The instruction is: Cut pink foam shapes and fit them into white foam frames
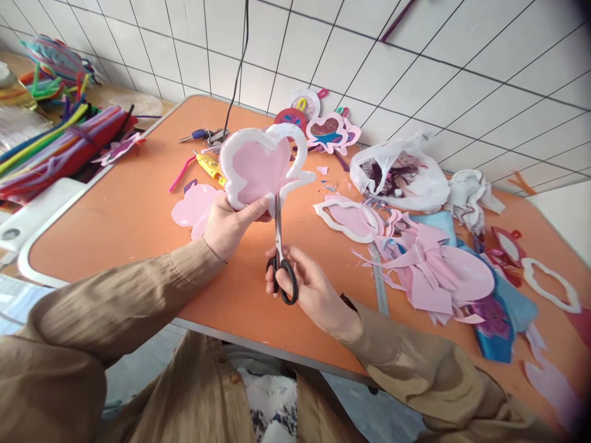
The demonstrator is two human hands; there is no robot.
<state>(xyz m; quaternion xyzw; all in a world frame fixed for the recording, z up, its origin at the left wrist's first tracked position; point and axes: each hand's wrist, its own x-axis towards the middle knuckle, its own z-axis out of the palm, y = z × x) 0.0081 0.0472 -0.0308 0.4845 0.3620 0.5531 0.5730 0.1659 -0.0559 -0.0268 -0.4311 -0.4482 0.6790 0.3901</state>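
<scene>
My left hand (233, 224) grips the lower edge of a flower-shaped craft piece (256, 166), a pink sheet with a raised white rim, held up above the table. In my right hand (307, 280) is a pair of scissors (279, 246) with black handles, fingers through the loops. The blades point away from me and meet the piece's lower edge, beside my left thumb. How far the blades are parted is hard to make out. A pink flower-shaped sheet (196, 206) lies on the table just left of my left hand.
Behind the piece lie a yellow glue gun (210, 167) and keys (201, 134). Finished-looking flower shapes (327, 132) lean by the tiled wall. A white plastic bag (401, 175), pink scraps (425, 264) and a white outline frame (551, 284) cover the right. Pipe cleaners (69, 147) are bundled at left.
</scene>
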